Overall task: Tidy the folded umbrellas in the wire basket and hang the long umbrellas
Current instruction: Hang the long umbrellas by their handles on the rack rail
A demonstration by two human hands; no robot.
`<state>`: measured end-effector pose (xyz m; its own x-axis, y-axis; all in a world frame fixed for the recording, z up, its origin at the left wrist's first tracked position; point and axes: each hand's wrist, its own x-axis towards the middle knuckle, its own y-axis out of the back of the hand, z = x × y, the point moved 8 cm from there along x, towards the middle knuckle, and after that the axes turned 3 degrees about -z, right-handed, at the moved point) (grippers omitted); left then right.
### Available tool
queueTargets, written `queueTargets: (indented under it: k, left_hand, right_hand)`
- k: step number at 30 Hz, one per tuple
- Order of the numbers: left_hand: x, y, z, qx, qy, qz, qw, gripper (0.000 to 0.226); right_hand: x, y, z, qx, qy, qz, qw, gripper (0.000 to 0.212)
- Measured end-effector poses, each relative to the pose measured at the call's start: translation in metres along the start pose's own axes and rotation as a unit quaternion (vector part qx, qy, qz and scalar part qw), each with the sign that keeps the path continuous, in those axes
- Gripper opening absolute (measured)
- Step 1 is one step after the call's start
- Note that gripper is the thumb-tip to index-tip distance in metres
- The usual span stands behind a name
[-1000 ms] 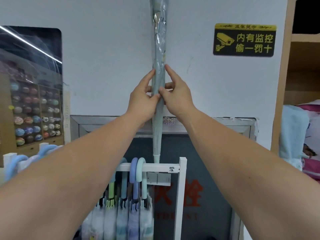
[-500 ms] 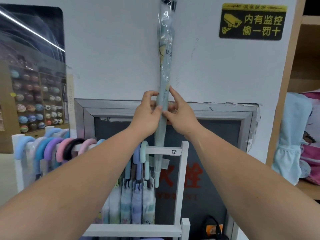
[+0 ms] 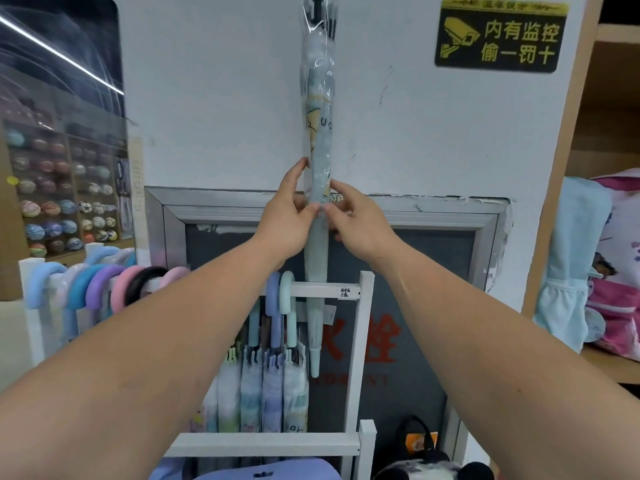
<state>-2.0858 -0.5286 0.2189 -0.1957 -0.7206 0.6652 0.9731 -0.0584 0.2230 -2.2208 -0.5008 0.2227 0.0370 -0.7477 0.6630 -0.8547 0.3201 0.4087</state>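
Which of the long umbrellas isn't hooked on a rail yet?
The pale grey-green long umbrella held upright in both hands, left hand and right hand. Its tip points down past the white rail; the others hang by curved handles.

1. Both bare forearms reach up and forward from the near bottom corners and converge toward the middle, far from the body.
2. The left hand [image 3: 285, 220] is raised with its back to the camera, wrist straight, fingers pointing up and curled inward, thumb tip meeting the right hand's.
3. The right hand [image 3: 356, 220] mirrors it, back to the camera, index finger stretched up and left, other fingers bent.
4. Both hands pinch the long umbrella [image 3: 318, 161] between them at mid-shaft, holding it upright, tip down.
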Motion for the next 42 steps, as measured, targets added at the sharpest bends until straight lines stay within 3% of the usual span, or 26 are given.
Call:
queueTargets:
  k: [4,11,15,19,23,26,28,32,35,37,39,42]
  left_hand:
    - [-0.006,-0.005,-0.015,0.006,0.022,-0.023,0.999,0.071]
    - [-0.013,-0.005,-0.033,0.008,0.035,-0.048,0.998,0.069]
    - [-0.017,-0.003,-0.043,0.022,0.061,-0.035,0.997,0.046]
    - [-0.004,0.004,-0.032,0.018,0.051,0.026,0.998,0.021]
    - [0.010,0.008,-0.012,0.011,0.026,0.044,0.999,0.040]
    - [0.017,0.005,0.000,-0.001,0.019,0.028,0.999,0.049]
    - [0.021,0.004,0.003,0.004,0.022,0.024,0.999,0.048]
    - [0.018,0.002,-0.003,0.027,0.018,0.014,0.999,0.027]
    - [0.012,0.002,-0.009,0.041,0.027,0.024,0.999,0.017]
    - [0.007,0.001,-0.012,0.035,0.046,0.035,0.998,0.012]
    - [0.005,0.000,-0.013,0.043,0.051,0.048,0.997,0.011]
    - [-0.001,-0.003,-0.014,0.048,0.052,0.049,0.996,0.015]
  right_hand:
    - [0.010,0.000,-0.011,0.044,-0.018,0.018,0.999,0.038]
    - [0.013,-0.009,-0.002,0.038,-0.029,0.022,0.999,0.052]
    - [0.004,-0.016,0.019,0.021,-0.026,0.004,0.999,0.053]
    - [0.000,-0.017,0.031,0.080,-0.021,-0.008,0.997,0.050]
    - [-0.004,-0.016,0.035,0.101,-0.025,-0.027,0.994,0.051]
    - [-0.005,-0.016,0.040,0.075,-0.032,-0.040,0.996,0.055]
    - [-0.006,-0.019,0.040,0.043,-0.027,-0.051,0.997,0.069]
    - [-0.013,-0.021,0.040,-0.027,-0.024,-0.079,0.996,0.082]
    - [-0.017,-0.019,0.040,-0.103,-0.025,-0.082,0.991,0.070]
    - [-0.013,-0.014,0.035,-0.124,-0.014,-0.058,0.991,0.052]
    - [-0.006,-0.007,0.027,-0.101,-0.009,-0.017,0.995,0.036]
    - [0.007,0.004,0.014,-0.061,-0.007,0.040,0.997,0.029]
